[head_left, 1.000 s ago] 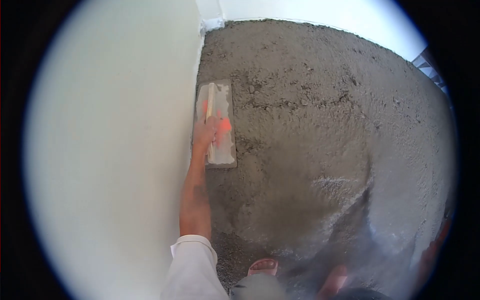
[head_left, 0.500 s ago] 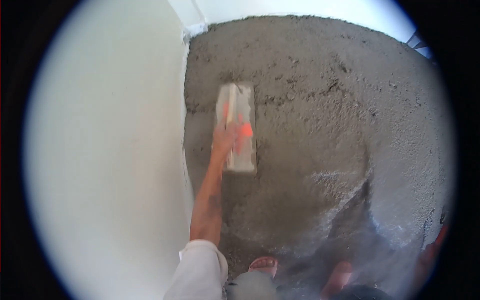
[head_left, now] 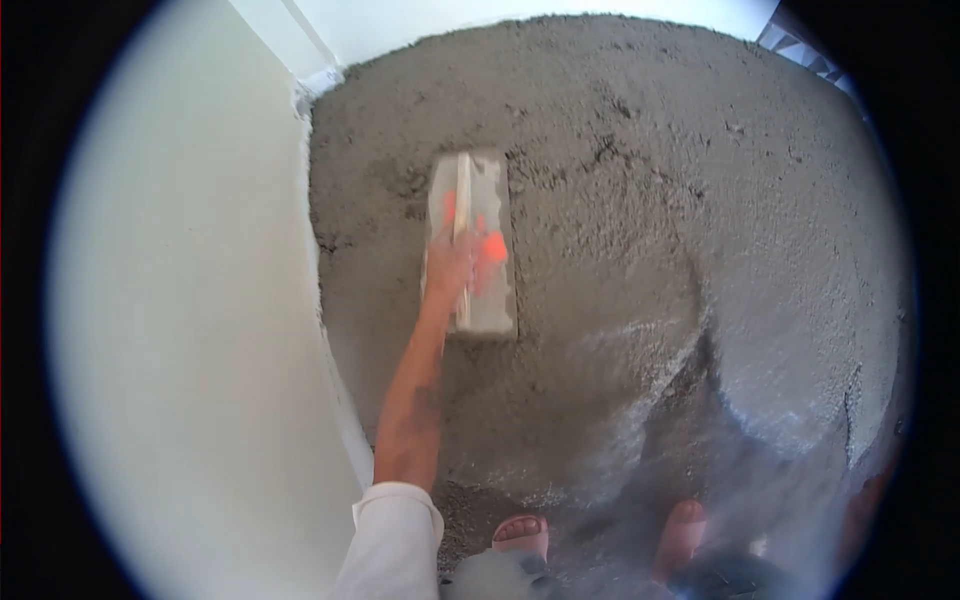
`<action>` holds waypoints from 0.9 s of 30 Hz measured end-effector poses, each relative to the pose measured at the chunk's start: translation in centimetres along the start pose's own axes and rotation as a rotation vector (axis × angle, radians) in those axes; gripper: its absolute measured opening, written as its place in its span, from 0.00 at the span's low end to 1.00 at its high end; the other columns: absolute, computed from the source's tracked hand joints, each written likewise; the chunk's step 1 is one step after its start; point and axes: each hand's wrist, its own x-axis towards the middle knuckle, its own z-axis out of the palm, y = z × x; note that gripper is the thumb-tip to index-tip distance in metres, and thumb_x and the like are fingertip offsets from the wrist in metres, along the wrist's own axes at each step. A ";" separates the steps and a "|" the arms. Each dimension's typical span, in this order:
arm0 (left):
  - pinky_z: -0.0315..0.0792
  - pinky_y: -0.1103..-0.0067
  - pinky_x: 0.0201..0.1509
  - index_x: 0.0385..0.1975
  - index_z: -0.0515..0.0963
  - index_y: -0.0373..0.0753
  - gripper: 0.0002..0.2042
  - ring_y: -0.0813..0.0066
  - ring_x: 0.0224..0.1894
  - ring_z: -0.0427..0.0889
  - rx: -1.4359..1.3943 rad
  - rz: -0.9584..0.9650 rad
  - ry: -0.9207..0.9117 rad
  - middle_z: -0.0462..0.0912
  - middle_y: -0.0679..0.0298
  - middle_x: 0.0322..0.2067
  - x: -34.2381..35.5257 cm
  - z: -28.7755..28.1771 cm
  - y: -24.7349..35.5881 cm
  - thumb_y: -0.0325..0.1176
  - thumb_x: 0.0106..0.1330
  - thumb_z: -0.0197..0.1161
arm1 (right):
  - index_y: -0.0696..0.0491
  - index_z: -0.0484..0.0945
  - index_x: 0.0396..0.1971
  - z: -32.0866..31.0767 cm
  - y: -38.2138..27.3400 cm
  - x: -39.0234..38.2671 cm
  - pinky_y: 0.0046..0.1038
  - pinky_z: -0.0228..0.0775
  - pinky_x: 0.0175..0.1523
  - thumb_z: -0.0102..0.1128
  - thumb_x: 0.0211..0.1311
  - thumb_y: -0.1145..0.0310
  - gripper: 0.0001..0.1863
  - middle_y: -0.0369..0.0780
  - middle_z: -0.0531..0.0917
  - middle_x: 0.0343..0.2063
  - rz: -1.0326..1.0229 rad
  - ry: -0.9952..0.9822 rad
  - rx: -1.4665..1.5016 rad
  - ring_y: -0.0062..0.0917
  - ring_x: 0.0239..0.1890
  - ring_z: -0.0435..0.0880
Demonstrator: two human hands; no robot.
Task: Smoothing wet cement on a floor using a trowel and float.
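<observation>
With fingers (head_left: 465, 247) curled snugly round wooden handle (head_left: 462, 195), closed w/ no visible gap; can't tell thumb placement b/c of blur. Gripping w/ L hand (head_left: 448, 265), a bit nearer than handle's middle. Holding trowel (head_left: 487, 318) flat on wet mortar (head_left: 600, 270), lengthwise away fr. body, w/ orange patch (head_left: 495, 247) just R of hand.

Moved off L wall (head_left: 200, 300) in last sec: was right beside it, now well apart, w/ mortar btwn. Shifted view too, so best to judge travel by wall. Uncovers a strip there, fairly smooth nearer body; prob. worked over, but not done, w/ rough spot just L of trowel's far end. Looks rougher R of trowel and toward far wall (head_left: 420, 18); prob. less worked.

Leads back to bare forearm (head_left: 410, 430), white sleeve (head_left: 390, 540), then pink sandal (head_left: 522, 543) and R foot (head_left: 686, 517) nr. bottom edge. Can't see R hand; can't make out reddish blur (head_left: 862, 510) at R rim.
</observation>
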 end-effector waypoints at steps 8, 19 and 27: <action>0.58 0.83 0.12 0.41 0.76 0.34 0.15 0.85 0.11 0.63 0.034 -0.105 -0.209 0.68 0.71 0.15 1.9 5.6 -0.1 0.35 0.58 0.50 | 0.57 0.62 0.32 1.1 1.6 -3.0 0.16 0.48 0.14 0.41 0.69 0.65 0.10 0.40 0.68 0.24 -0.074 0.274 -0.046 0.14 0.10 0.58; 0.62 0.81 0.12 0.52 0.71 0.37 0.21 0.83 0.12 0.67 0.255 -0.083 -0.645 0.72 0.68 0.17 -8.7 12.2 -0.8 0.36 0.58 0.52 | 0.57 0.63 0.40 5.2 3.0 -3.0 0.17 0.51 0.15 0.42 0.68 0.64 0.11 0.37 0.66 0.24 0.114 -0.152 0.118 0.12 0.10 0.59; 0.74 0.79 0.34 0.60 0.63 0.41 0.28 0.79 0.31 0.79 0.312 0.059 -0.771 0.80 0.64 0.33 -20.9 4.8 2.6 0.30 0.56 0.54 | 0.55 0.62 0.38 6.5 3.1 -7.2 0.16 0.53 0.14 0.44 0.67 0.64 0.10 0.34 0.66 0.23 0.128 -0.009 -0.028 0.11 0.09 0.60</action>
